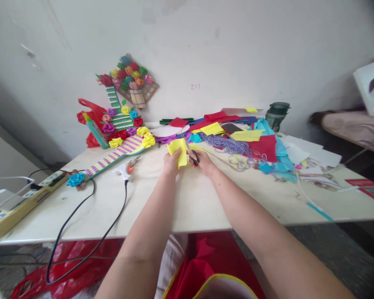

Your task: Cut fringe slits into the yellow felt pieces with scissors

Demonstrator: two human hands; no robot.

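Between the left fingers (175, 155), a yellow sheet (182, 150) is pinched above the desk (199, 207). Just to its right, the right fingers (203, 161) grip black-handled scissors (196, 156); beyond them lies purple yarn (229, 145).

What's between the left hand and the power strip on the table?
In the head view, outward from the left hand: the glue gun, part of its black cord, then the blue flower, close by the power strip.
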